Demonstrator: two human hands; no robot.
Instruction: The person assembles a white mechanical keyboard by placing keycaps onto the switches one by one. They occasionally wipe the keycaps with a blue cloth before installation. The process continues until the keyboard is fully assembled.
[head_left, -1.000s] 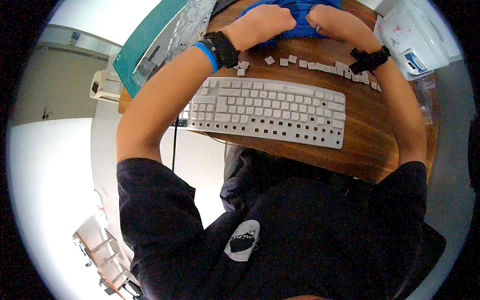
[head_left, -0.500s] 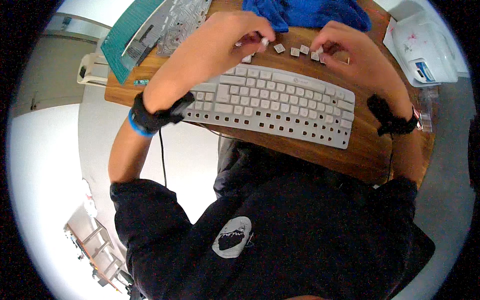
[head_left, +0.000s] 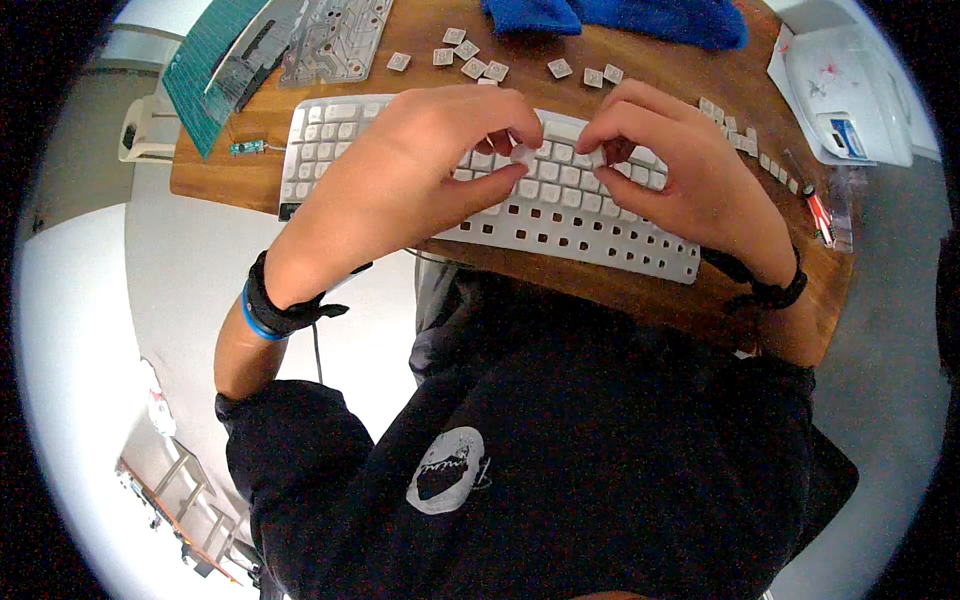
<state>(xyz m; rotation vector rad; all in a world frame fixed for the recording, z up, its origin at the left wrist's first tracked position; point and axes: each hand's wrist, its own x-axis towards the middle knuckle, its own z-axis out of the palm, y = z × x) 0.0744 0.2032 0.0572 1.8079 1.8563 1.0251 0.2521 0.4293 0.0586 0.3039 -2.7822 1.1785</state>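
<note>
A white keyboard (head_left: 571, 197) lies on the wooden table in front of me, with rows of square empty sockets along the side nearest me. Over its middle, my left hand (head_left: 430, 145) pinches a white keycap (head_left: 521, 155) between thumb and fingers. Facing it, my right hand (head_left: 675, 150) is closed on another light keycap (head_left: 598, 157), partly covered by the fingertips. Both hands hide parts of the keyboard. Beyond it lie several loose keycaps (head_left: 473, 68), with more in a line to the right of my right hand.
A blue cloth (head_left: 660, 20) lies at the far edge. Far left are a green cutting mat (head_left: 200, 85), a clear patterned sheet (head_left: 335, 45) and a small green circuit board (head_left: 248, 147). On the right are a red-handled screwdriver (head_left: 818, 212) and a clear plastic container (head_left: 850, 85).
Both hands have come back from the loose keycaps to above the keyboard, each with a keycap in its fingers. Fewer keycaps lie near the right hand's former spot.
</note>
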